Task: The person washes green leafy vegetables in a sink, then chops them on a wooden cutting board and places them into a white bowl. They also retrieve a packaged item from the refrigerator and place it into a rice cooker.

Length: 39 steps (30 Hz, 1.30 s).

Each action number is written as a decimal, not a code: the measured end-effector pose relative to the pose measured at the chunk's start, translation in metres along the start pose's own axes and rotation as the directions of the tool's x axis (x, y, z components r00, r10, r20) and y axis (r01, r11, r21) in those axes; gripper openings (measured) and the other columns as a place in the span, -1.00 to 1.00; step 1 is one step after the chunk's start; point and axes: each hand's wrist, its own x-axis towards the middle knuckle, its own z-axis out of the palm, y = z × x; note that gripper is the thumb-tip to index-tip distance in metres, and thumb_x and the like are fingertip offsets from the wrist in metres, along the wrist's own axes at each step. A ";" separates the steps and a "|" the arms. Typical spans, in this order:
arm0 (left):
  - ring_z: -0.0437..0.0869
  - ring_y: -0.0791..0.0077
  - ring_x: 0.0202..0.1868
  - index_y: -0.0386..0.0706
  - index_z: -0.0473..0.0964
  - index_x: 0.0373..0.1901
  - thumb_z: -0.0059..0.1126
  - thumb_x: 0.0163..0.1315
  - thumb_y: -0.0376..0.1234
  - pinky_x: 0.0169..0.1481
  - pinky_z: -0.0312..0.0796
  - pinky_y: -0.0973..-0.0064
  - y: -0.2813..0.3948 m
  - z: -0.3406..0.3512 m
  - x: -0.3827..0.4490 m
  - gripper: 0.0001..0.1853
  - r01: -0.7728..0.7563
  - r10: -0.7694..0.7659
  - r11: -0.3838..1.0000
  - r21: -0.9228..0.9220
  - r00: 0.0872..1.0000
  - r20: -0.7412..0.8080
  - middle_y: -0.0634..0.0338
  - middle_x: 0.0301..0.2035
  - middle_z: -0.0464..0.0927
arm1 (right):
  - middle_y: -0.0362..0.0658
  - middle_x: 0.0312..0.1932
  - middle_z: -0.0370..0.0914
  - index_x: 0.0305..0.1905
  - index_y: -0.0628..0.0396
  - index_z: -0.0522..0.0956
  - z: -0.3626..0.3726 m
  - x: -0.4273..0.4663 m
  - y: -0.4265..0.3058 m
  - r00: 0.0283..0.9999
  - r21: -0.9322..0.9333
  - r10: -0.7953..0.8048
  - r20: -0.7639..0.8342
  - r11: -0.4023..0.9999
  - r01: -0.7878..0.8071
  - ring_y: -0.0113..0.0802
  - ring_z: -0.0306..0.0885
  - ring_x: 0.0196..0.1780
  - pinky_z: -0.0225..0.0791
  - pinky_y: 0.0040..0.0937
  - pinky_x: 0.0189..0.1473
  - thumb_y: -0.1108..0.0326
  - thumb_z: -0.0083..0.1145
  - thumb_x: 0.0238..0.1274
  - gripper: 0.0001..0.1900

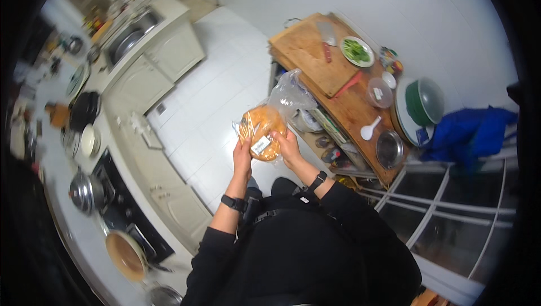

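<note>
Between my two hands is a round golden-brown bread-like food (268, 120) in a clear plastic bag, held up in front of my body over the tiled floor. A white printed label is stuck on its near side. My left hand (242, 156) grips the lower left edge, thumb on the upper face. On the right edge, my right hand (288, 145) presses its thumb on the bag near the label. The loose end of the clear plastic bag (291, 92) puffs out beyond the food to the upper right. Fingers beneath the package are hidden.
To the right, a wooden table (355, 113) bears a cutting board (304, 58), a cleaver (326, 37), a plate of chopped greens (356, 51) and a white spoon (370, 128). Leftward runs a counter with a sink (131, 37), a gas stove (127, 208) and a pan (125, 255).
</note>
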 end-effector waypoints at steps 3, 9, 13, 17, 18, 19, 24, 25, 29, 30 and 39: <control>0.64 0.51 -0.08 -0.30 0.48 0.11 -0.01 0.52 -0.20 0.02 0.49 0.54 0.022 0.037 0.073 -0.64 -0.056 0.028 0.978 0.202 0.990 0.142 0.16 -0.08 0.61 | -0.18 -0.11 0.64 0.06 0.25 0.53 -0.010 0.036 -0.013 0.973 -0.053 -0.039 -0.230 0.998 0.028 -0.46 0.58 -0.08 0.44 -0.46 0.00 0.34 0.16 0.36 -0.72; 0.61 0.52 -0.21 -0.35 0.56 0.02 0.09 0.45 -0.18 -0.09 0.46 0.50 0.047 0.127 0.221 -0.61 -0.093 -0.110 0.782 0.617 0.953 0.283 0.15 -0.25 0.65 | -0.15 -0.13 0.66 0.08 0.26 0.55 -0.060 0.157 -0.036 0.904 -0.123 -0.047 -0.424 0.992 -0.006 -0.43 0.59 -0.09 0.43 -0.41 -0.02 0.25 0.19 0.37 -0.66; 0.61 0.49 -0.30 -0.35 0.58 -0.04 0.12 0.42 -0.14 -0.16 0.46 0.46 0.043 0.184 0.311 -0.60 -0.142 -0.084 0.733 0.665 0.951 0.297 0.15 -0.34 0.64 | -0.17 -0.15 0.65 0.09 0.24 0.56 -0.095 0.258 -0.048 0.854 -0.283 -0.197 -0.481 0.957 0.062 -0.47 0.59 -0.09 0.46 -0.42 -0.08 0.21 0.19 0.40 -0.65; 0.63 0.42 -0.31 -0.36 0.57 -0.04 0.14 0.41 -0.09 -0.17 0.46 0.42 0.039 0.232 0.383 -0.56 -0.066 -0.149 0.712 0.699 0.959 0.242 0.10 -0.35 0.65 | -0.03 -0.16 0.66 0.17 0.29 0.50 -0.123 0.331 -0.061 0.786 -0.554 -0.332 -0.522 0.832 -0.016 -0.20 0.62 -0.10 0.44 -0.26 0.00 0.14 0.18 0.41 -0.55; 0.66 0.34 -0.22 -0.37 0.53 0.05 0.11 0.42 -0.06 -0.11 0.48 0.38 0.037 0.239 0.398 -0.50 -0.087 -0.125 0.670 0.738 0.966 0.227 0.00 -0.25 0.67 | 0.00 -0.15 0.63 0.20 0.30 0.46 -0.128 0.340 -0.065 0.745 -0.546 -0.331 -0.579 0.836 -0.053 -0.12 0.59 -0.09 0.42 -0.23 0.02 0.14 0.19 0.40 -0.52; 0.66 0.31 -0.19 -0.38 0.51 0.08 0.10 0.42 -0.05 -0.08 0.48 0.38 0.035 0.240 0.407 -0.48 -0.152 -0.023 0.695 0.703 0.972 0.233 -0.03 -0.21 0.66 | 0.03 -0.15 0.61 0.23 0.31 0.42 -0.131 0.343 -0.068 0.696 -0.539 -0.328 -0.639 0.836 -0.102 -0.04 0.56 -0.09 0.40 -0.20 0.04 0.15 0.19 0.39 -0.49; 0.66 0.38 -0.09 -0.28 0.41 0.26 -0.01 0.48 -0.02 -0.07 0.47 0.45 0.062 0.194 0.429 -0.45 -0.159 0.059 0.813 0.560 0.979 0.193 0.00 -0.05 0.63 | -0.10 -0.25 0.45 0.25 0.23 0.36 -0.082 0.305 -0.066 0.569 -0.675 -0.573 -0.590 0.737 0.043 -0.27 0.38 -0.25 0.34 -0.34 -0.07 0.28 0.15 0.41 -0.57; 0.66 0.42 -0.11 -0.26 0.41 0.26 -0.03 0.50 -0.02 -0.09 0.46 0.47 0.076 0.174 0.426 -0.46 -0.104 0.017 0.842 0.529 0.986 0.167 0.03 -0.05 0.64 | -0.16 -0.28 0.42 0.18 0.22 0.41 -0.054 0.301 -0.059 0.690 -0.498 -0.434 -0.579 0.858 0.122 -0.38 0.32 -0.29 0.33 -0.42 -0.12 0.34 0.14 0.41 -0.65; 0.70 0.41 -0.14 -0.20 0.41 0.25 -0.11 0.53 0.00 -0.07 0.49 0.45 0.148 0.077 0.405 -0.49 0.020 -0.114 0.883 0.469 0.979 0.172 0.10 -0.05 0.65 | -0.23 -0.30 0.48 0.00 0.18 0.52 0.059 0.335 -0.032 0.971 -0.409 -0.211 -0.109 0.900 0.149 -0.52 0.36 -0.33 0.33 -0.50 -0.25 0.43 0.15 0.35 -0.81; 0.70 0.42 -0.14 -0.20 0.41 0.25 -0.11 0.53 -0.02 -0.07 0.49 0.46 0.167 0.051 0.397 -0.50 -0.010 -0.058 0.900 0.436 0.988 0.142 0.11 -0.06 0.65 | -0.22 -0.30 0.51 0.02 0.15 0.53 0.092 0.349 -0.023 0.994 -0.393 -0.109 0.006 0.914 0.102 -0.52 0.40 -0.35 0.34 -0.50 -0.26 0.43 0.15 0.35 -0.80; 0.69 0.52 -0.19 -0.18 0.46 0.18 -0.11 0.54 -0.14 -0.14 0.45 0.55 0.297 -0.249 0.297 -0.61 -0.185 0.237 0.971 0.154 0.844 -0.481 0.18 -0.12 0.66 | -0.32 -0.37 0.53 0.00 0.18 0.55 0.396 0.354 0.089 0.648 -0.529 0.308 0.697 0.830 0.175 -0.63 0.39 -0.38 0.31 -0.59 -0.33 0.40 0.08 0.38 -0.81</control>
